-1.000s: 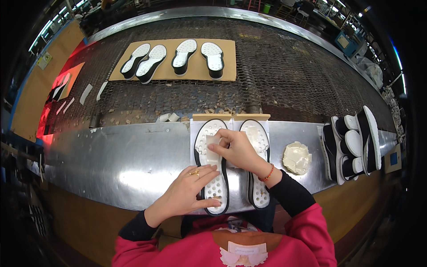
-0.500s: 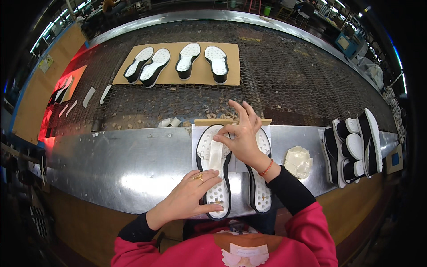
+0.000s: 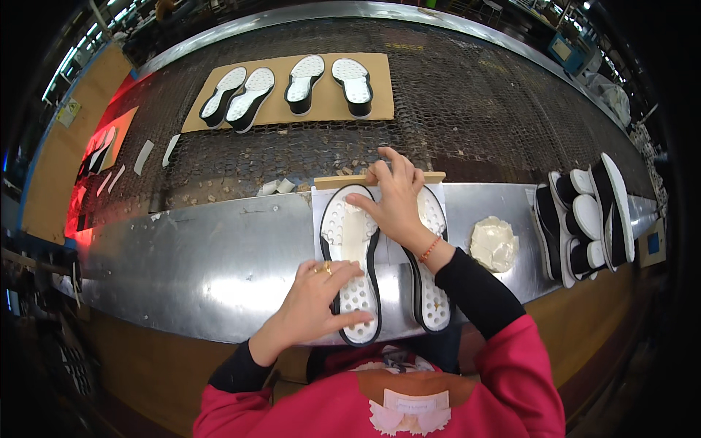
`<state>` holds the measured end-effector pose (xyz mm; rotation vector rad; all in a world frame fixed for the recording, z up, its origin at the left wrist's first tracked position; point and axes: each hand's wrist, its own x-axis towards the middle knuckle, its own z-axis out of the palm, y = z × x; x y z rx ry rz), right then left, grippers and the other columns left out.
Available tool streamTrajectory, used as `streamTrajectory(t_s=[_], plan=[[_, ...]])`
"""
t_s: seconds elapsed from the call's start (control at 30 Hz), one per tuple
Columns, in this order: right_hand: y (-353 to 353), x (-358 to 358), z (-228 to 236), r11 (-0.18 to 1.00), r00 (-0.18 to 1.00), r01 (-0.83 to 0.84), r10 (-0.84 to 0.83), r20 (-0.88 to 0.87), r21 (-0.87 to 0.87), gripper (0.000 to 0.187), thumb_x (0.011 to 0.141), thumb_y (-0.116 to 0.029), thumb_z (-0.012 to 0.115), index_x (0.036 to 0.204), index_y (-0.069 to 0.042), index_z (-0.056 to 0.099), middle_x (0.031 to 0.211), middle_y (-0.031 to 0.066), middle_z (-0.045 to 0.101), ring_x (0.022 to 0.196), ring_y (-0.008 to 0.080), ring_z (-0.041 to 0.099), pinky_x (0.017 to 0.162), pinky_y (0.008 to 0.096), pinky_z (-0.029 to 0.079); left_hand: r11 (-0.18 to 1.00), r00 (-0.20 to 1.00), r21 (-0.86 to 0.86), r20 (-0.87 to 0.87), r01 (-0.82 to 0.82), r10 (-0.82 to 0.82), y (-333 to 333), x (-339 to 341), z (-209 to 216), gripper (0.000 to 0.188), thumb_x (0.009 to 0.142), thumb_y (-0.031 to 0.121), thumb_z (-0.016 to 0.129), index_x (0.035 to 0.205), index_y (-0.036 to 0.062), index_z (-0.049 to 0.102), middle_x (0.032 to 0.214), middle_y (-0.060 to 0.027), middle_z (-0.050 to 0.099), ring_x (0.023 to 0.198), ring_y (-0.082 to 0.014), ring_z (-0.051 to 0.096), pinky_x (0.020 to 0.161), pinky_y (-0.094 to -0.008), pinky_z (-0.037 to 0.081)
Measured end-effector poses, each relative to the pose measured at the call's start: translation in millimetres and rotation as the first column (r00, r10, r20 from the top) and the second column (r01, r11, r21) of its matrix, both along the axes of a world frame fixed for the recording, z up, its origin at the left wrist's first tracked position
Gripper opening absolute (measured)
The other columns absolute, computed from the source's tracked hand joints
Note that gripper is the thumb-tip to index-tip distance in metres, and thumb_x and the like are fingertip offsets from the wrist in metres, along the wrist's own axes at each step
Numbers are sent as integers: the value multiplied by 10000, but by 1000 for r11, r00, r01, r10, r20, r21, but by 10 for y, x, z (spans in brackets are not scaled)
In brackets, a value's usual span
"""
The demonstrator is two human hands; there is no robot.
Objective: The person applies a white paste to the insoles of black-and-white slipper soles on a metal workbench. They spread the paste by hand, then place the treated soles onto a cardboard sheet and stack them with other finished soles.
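Two shoe soles with white perforated inner faces and black sides lie before me. A pale strip (image 3: 356,233) runs lengthwise along the middle of the left sole (image 3: 357,297). My left hand (image 3: 315,299) rests on this sole, its fingertips at the strip's near end and the thumb spread apart over the heel holes. My right hand (image 3: 395,196) is over the front part, with the thumb at the strip's far end and the other fingers raised apart from it. Beside it, the right sole (image 3: 436,306) is partly covered by my right hand and wrist.
Soles stand on a cardboard sheet (image 3: 277,124) on the dark mesh belt (image 3: 467,102). A cream-coloured round pad (image 3: 494,244) lies right on the metal ledge (image 3: 197,270). Further right are stacked soles (image 3: 584,219). A wooden bar (image 3: 343,180) borders the work; white strips (image 3: 144,157) lie left.
My right thumb and index finger have parted from their pinch on the strip's far end. That end now lies down on the sole. My left hand stays at the near end.
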<state>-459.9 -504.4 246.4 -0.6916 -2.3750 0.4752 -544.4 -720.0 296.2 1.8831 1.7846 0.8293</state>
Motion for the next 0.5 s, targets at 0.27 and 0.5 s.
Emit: streamTrajectory(t_s=[0.27, 0.5], plan=[[-206, 294, 380, 996, 984, -82, 88, -158, 44, 215, 855, -258, 722, 1014, -128, 662, 1377, 211, 459, 1313, 378, 376, 1056, 504, 246, 997, 999, 59, -2, 41, -41, 307, -407, -118, 473, 825, 463, 716, 1170, 140, 692, 1268, -115, 600, 1193, -299, 541, 1030, -443, 315], [-1408, 1213, 703, 834, 773, -539, 545, 325, -115, 703, 831, -425, 712, 1389, -62, 485, 1483, 211, 406, 1386, 351, 380, 1084, 555, 314, 993, 863, 33, -499, 112, -81, 717, -877, -268, 589, 926, 692, 336, 1347, 373, 597, 1644, -111, 129, 1503, -380, 38, 1142, -604, -24]])
